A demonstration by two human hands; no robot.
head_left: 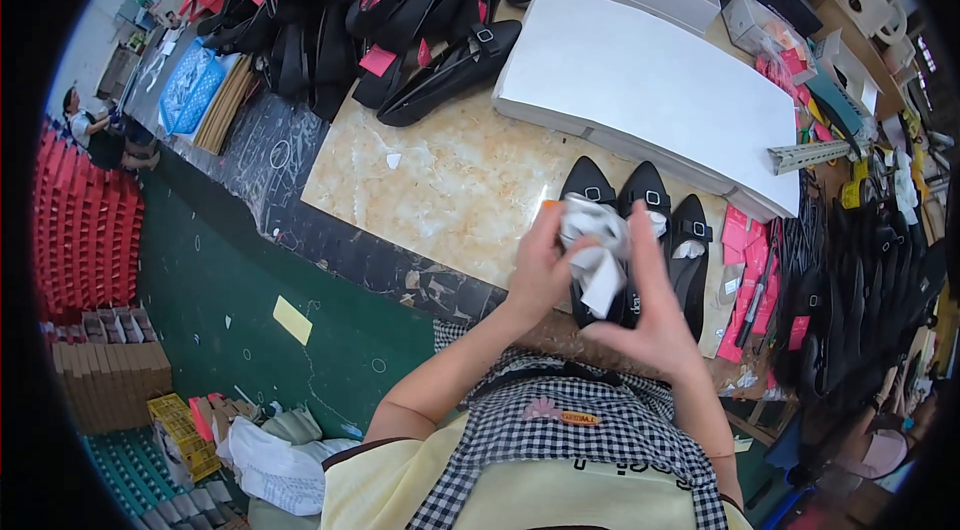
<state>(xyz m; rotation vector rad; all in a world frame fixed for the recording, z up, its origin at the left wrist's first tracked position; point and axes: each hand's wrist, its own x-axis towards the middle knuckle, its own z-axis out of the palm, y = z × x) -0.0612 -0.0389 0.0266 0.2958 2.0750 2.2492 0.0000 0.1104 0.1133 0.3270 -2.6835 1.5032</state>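
My left hand [541, 268] is closed around a crumpled sheet of white paper [598, 225], one loose end hanging down. A small orange patch shows at its fingertip. Beside the paper is my right hand [656, 305], somewhat blurred, its fingers stretched out and the thumb apart. Under and beyond the hands, three black pointed flat shoes lie side by side, toes away from me: a left shoe [587, 174], a middle shoe [643, 179] and a right shoe [688, 275]. Each has a square buckle. White stuffing shows inside the middle and right ones. My hands partly hide the left two.
A long white box [650, 80] stands behind the shoes on the marbled tabletop [430, 180]. Black shoes with pink tags [450, 70] are heaped at the far left. Pink slips [735, 240] and a black pen [750, 315] lie at right. Another person [100, 130] stands far left.
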